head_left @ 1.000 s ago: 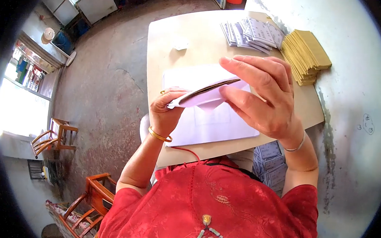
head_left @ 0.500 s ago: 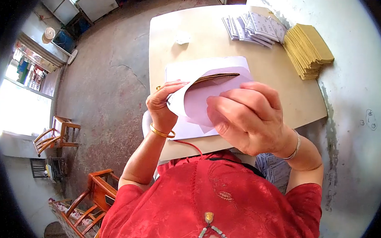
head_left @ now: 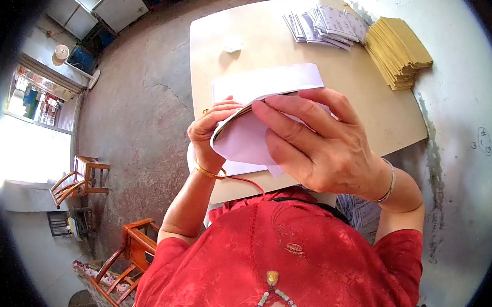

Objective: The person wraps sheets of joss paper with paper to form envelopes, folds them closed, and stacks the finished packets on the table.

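Note:
A white paper sheet [head_left: 243, 145] curves up around a thin brown layered piece [head_left: 238, 116], of which mostly the edge shows. My left hand [head_left: 209, 134] is closed on the left side of both, thumb beneath and fingers on the far side. From the right, my right hand [head_left: 326, 143] has its fingers on the sheet and the brown edge, thumb below. Its fingertips are partly hidden by the paper. Below them, more white paper [head_left: 268, 76] lies flat on the table [head_left: 362, 123].
Printed white packets [head_left: 334, 25] are piled at the table's far side, beside a stack of yellow-brown paper pieces [head_left: 398, 53]. A small white scrap [head_left: 232, 46] lies far left. The wall [head_left: 462, 108] borders the right; wooden chairs [head_left: 137, 245] stand at left.
My right hand has moved up and left onto the paper and brown edge. The sheet's raised flap has folded down toward me, and the brown edge shows further left.

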### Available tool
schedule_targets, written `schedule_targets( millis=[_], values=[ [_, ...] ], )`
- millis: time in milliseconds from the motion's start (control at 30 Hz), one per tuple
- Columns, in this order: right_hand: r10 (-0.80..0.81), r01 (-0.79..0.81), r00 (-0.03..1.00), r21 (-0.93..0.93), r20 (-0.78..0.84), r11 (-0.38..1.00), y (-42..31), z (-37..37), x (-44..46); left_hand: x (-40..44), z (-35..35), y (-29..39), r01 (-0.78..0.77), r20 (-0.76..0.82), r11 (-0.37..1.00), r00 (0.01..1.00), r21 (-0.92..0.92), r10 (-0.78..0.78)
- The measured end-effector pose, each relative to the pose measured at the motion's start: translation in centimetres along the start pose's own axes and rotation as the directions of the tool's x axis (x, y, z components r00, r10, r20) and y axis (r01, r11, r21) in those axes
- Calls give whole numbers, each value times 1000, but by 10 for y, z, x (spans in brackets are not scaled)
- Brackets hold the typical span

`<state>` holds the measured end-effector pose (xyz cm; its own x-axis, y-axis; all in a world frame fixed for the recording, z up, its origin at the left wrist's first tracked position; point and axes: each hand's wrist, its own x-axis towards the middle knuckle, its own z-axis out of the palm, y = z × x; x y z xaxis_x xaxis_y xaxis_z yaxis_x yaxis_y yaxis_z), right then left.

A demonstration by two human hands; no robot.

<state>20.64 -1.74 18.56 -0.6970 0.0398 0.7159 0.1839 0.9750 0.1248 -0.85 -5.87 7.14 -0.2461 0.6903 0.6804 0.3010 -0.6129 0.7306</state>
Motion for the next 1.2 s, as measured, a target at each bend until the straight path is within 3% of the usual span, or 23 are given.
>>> schedule_targets(
  millis=[300,433,500,800,1200],
  values=[
    [5,-5,1000,3,13,1000,1,0,-2,-5,-3,-10,33,-5,999,999,-3,-33],
    [6,-6,1000,-7,18,1000,0,1,-4,-15,4,-5,309,-105,917,933,-253,-344],
    [-3,3,1000,-22,-7,1000,0,4,-5,-16,4,-2,363,-118,884,904,-296,-411],
    [-3,4,999,21,-41,1000,4,9,-4,-20,3,-11,275,-157,923,933,-269,-324],
    [-44,42,998,46,37,998,10,16,-1,-7,2,-2,56,-44,992,998,111,-51]
  ],
)
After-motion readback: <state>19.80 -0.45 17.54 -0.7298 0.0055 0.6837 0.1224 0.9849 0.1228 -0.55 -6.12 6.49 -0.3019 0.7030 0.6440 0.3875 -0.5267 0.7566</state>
